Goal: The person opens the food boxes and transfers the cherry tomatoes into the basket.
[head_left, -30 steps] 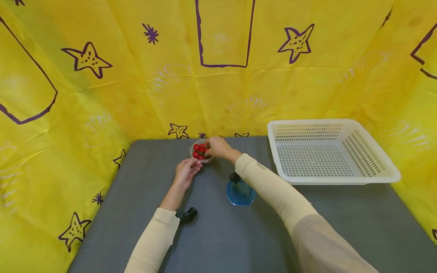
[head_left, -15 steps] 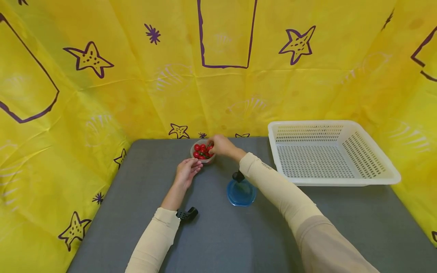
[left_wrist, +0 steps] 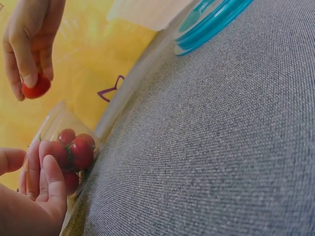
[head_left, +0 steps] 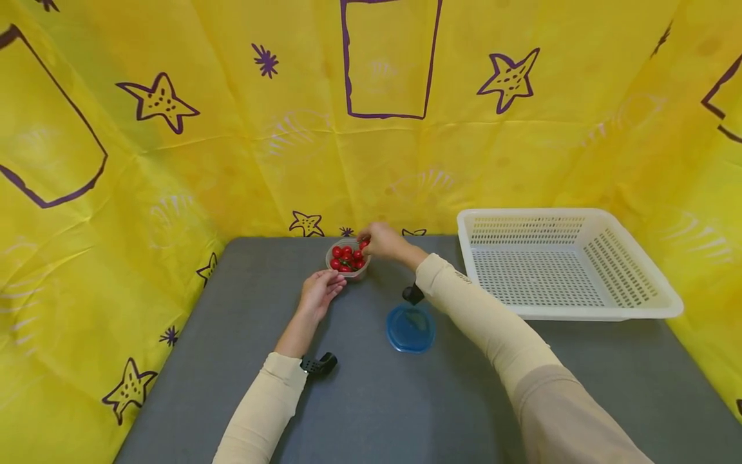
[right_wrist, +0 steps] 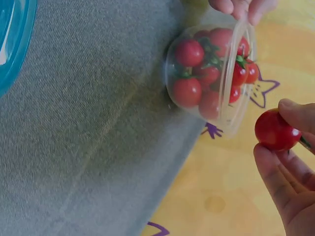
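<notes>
A clear plastic container (head_left: 357, 276) of red cherry tomatoes (head_left: 344, 260), some with green stems, stands near the table's back edge. My left hand (head_left: 317, 291) holds its near rim between thumb and fingers. In the right wrist view, the fingertips (right_wrist: 260, 10) of that hand show at the rim. My right hand (head_left: 387, 243) pinches one cherry tomato (right_wrist: 275, 130) above the container's right side, apart from the rest. A short green stem shows on this tomato in the right wrist view. Nearer me lies a blue lid (head_left: 410, 330), flat on the table.
A white perforated basket (head_left: 570, 310) sits at the back right of the grey table (head_left: 371, 399). Yellow cloth (head_left: 382, 161) with purple starfish drawings hangs behind the table and along its sides.
My right hand has come up and to the right out of the container with a cherry tomato. More tomatoes are visible in the container now. The left hand stays at the rim.
</notes>
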`<state>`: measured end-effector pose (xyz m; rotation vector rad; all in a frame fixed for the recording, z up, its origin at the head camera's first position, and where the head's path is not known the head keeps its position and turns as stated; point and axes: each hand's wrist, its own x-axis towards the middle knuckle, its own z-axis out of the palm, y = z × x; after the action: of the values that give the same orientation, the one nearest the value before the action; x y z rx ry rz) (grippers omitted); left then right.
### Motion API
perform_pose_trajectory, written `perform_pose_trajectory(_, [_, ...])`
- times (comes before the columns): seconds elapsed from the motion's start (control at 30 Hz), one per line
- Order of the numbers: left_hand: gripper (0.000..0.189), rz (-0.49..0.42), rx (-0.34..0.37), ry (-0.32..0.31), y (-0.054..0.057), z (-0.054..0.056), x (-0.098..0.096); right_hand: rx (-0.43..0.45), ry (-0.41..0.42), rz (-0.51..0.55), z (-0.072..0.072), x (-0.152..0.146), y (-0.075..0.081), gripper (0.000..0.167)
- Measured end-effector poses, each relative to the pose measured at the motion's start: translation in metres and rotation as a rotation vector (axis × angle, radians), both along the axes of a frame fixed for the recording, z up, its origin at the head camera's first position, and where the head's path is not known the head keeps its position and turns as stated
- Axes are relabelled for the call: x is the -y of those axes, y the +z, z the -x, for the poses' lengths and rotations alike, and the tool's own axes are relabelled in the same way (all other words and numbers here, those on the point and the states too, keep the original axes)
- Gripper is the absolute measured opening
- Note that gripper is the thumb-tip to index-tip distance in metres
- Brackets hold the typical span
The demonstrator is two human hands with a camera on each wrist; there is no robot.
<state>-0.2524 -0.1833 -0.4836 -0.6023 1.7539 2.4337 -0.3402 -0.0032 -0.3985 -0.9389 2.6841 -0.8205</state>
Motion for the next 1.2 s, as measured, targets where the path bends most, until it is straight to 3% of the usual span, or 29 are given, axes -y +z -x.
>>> perform_pose_trajectory(0.27, [0.007, 0.012, -0.005, -0.014, -0.004, -0.001, -0.006, -0.042, 0.011, -0.014, 0.001, -0.019, 0.000, 0.030])
perform_pose_trajectory(0.6, [0.006, 0.009, -0.011, -0.008, -0.007, -0.001, -0.008, 0.026, -0.038, -0.016, 0.007, -0.033, 0.003, 0.036])
perform_pose_trajectory(1.2, [0.007, 0.008, -0.019, -0.010, -0.001, 0.001, -0.001, -0.060, -0.058, 0.034, 0.025, -0.065, 0.019, 0.032])
